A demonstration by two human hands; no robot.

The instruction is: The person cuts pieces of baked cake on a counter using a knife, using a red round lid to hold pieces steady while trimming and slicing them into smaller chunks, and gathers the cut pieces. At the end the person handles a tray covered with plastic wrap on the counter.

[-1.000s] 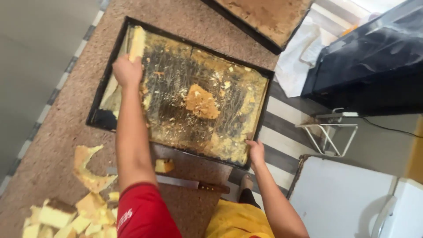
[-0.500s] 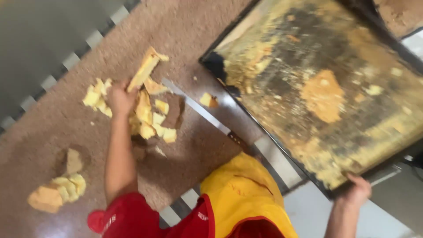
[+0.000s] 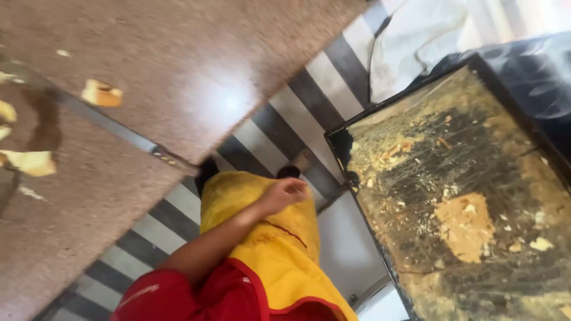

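Note:
My left hand (image 3: 285,193) hangs in front of my yellow apron (image 3: 262,238), its fingers curled in with nothing visible in them. The arm comes up from a red sleeve (image 3: 166,297) at the bottom left. A large black baking tray (image 3: 357,148) fills the right side, off the counter and tilted. It is crusted with baked-on crumbs and carries one flat yellow piece of cake (image 3: 464,226). My right hand is out of view. The left hand is a short way left of the tray's near corner and does not touch it.
A brown speckled counter (image 3: 196,65) fills the upper left. On it lie a long knife (image 3: 113,128) and yellow cake scraps (image 3: 101,93). Below is a black and white striped floor (image 3: 279,119). A white cloth (image 3: 428,35) and a dark object (image 3: 535,65) sit at the top right.
The tray has come off the counter and swung to the right. My left hand has left the cake scraps and drawn back to my apron. My right hand has gone out of view.

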